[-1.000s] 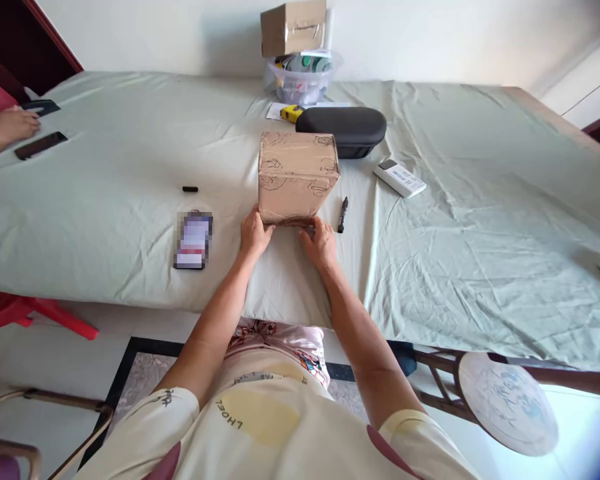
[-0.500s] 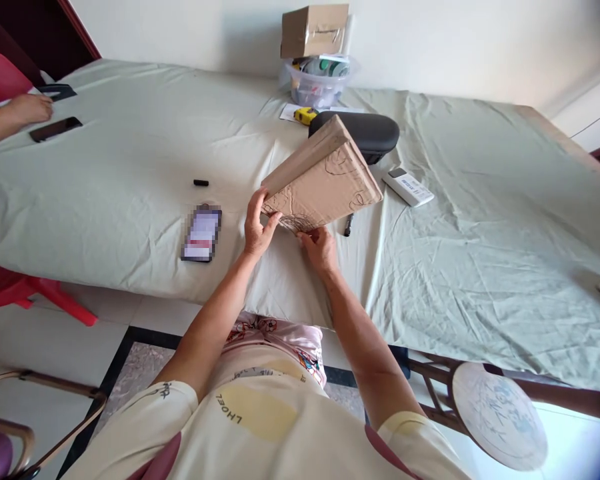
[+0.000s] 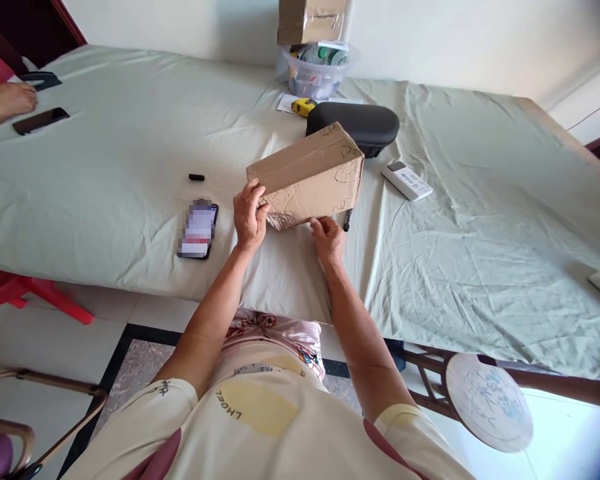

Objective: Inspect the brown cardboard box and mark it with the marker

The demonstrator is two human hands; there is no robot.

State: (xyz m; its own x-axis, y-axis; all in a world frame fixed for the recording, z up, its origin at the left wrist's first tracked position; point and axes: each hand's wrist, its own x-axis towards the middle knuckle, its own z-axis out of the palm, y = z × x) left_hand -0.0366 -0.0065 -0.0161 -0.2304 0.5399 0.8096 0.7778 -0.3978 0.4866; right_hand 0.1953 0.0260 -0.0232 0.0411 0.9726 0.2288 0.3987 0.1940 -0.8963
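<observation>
- Creased pale green cloth (image 3: pixel 105 153) spread over a long table (image 3: pixel 543 119), against a white wall (image 3: pixel 430 40).
- Near the front edge: brown cardboard box with black scribbled drawings (image 3: pixel 313 190), tilted; cannot tell whether touching the cloth.
- Left hand (image 3: pixel 250 217): part-closed around the near left corner, holding it, thumb on the drawn-on face.
- Right hand (image 3: pixel 330 239): fingers curled, tips at the lower edge; cannot tell whether pinching or only propping.
- Apparently at a turning or repositioning step. Next, seems to call for a steady left hold and firmer support from below on the right.
- Just beyond: slim black marker (image 3: pixel 348 220), partly hidden; rounded black case (image 3: pixel 353 127); white-and-grey device (image 3: pixel 407 180).
- Farther left: small black cap (image 3: pixel 197 177), lit smartphone (image 3: pixel 199 230).
</observation>
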